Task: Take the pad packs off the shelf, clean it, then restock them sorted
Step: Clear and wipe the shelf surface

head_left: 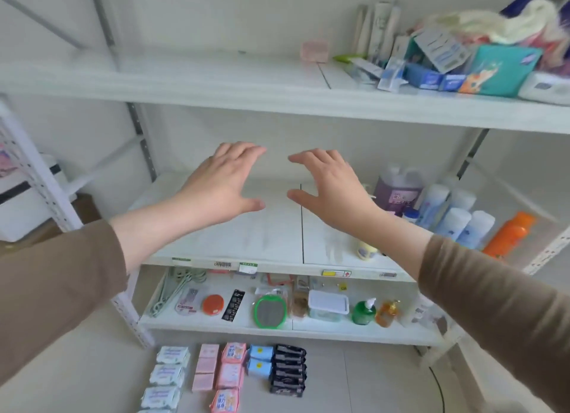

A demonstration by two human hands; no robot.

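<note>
The middle shelf board is white and bare on its left and centre. My left hand and my right hand hover side by side above it, fingers spread and slightly bent, holding nothing. On the floor below, pad packs lie sorted in columns: white packs, pale pink packs, pink printed packs, two blue packs and black packs.
Bottles and an orange bottle crowd the middle shelf's right end. The top shelf holds boxes and packets at right. The lower shelf carries hangers, a green mirror, a plastic box and soap dispensers. A second rack stands at left.
</note>
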